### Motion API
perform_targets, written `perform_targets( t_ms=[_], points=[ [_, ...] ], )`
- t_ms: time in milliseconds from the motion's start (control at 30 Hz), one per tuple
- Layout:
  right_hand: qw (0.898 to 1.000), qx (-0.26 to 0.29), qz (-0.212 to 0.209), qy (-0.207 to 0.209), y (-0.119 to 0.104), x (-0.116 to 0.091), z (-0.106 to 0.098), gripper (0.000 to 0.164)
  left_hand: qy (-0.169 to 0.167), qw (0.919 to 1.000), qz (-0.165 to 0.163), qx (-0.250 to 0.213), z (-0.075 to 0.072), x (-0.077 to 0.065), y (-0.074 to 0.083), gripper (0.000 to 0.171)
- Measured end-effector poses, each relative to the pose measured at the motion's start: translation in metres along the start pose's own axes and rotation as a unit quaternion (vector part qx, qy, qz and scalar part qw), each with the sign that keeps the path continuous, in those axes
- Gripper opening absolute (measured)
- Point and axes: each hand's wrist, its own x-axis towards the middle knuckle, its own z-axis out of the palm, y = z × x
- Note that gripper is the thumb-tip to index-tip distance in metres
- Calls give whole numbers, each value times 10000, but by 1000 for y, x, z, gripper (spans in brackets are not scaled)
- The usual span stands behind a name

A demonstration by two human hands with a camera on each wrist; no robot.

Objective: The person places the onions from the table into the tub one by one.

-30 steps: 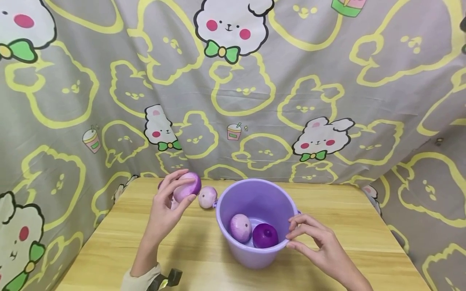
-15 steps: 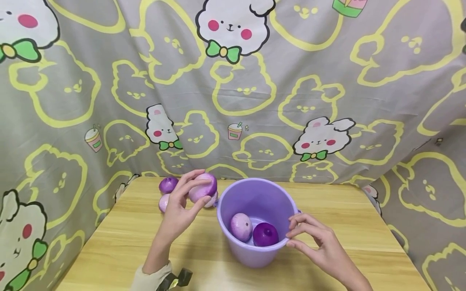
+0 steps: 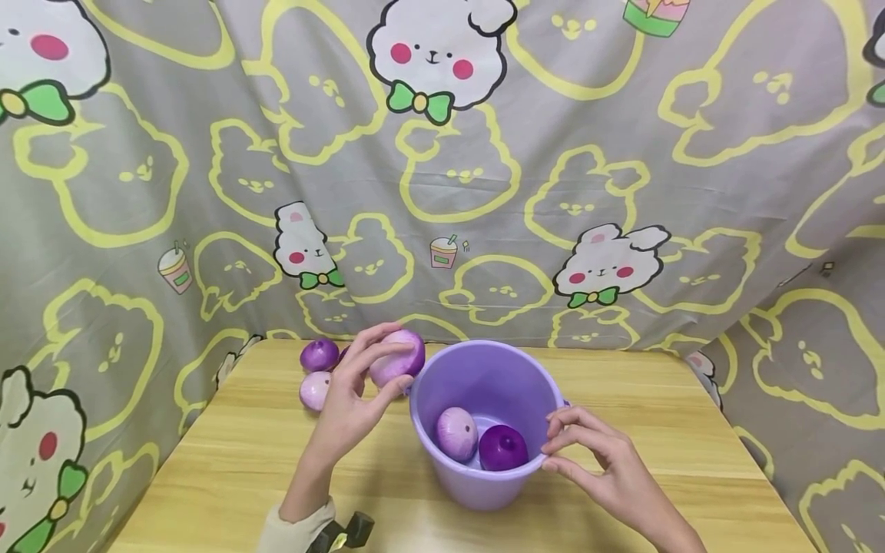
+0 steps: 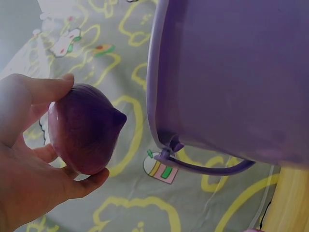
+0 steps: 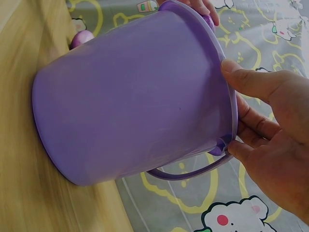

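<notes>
A purple onion (image 3: 399,359) is held in my left hand (image 3: 354,407), thumb below and fingers over its top, just left of the bucket's rim. In the left wrist view the same onion (image 4: 87,128) shows its pointed tip turned toward the bucket wall. The light purple bucket (image 3: 484,484) stands upright on the table. My right hand (image 3: 604,465) pinches its right rim, with the thumb (image 5: 241,79) outside and fingers reaching over the edge in the right wrist view. Inside the bucket lie a pale onion (image 3: 457,434) and a dark purple onion (image 3: 503,448).
Behind my left hand on the wooden table (image 3: 228,461) lie a dark onion (image 3: 319,355) and a pale onion (image 3: 315,390), with another partly hidden by the fingers. The bucket's handle (image 4: 212,169) hangs down at the back. A patterned curtain (image 3: 470,299) borders the table's far edge.
My left hand has carried the onion rightward to beside the bucket's rim, uncovering onions on the table at the left. The right hand keeps its grip on the rim.
</notes>
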Motion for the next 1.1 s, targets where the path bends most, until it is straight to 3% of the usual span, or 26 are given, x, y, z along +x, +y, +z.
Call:
perform_targets(
  t_ms=[267, 500, 667, 1100],
  points=[
    [10000, 94, -19, -1, 1, -1, 0, 48, -181, 9996, 57, 209, 5, 5, 1, 41],
    [9999, 114, 28, -5, 1, 0, 0, 48, -267, 9995, 145, 80, 10, 8, 1, 41],
    [9999, 134, 41, -10, 1, 0, 0, 49, -390, 9984, 382, 168, 16, 12, 1, 39],
    [9999, 117, 8, -7, 1, 1, 0, 50, -1026, 9932, 437, 337, 34, 22, 4, 35]
  ],
)
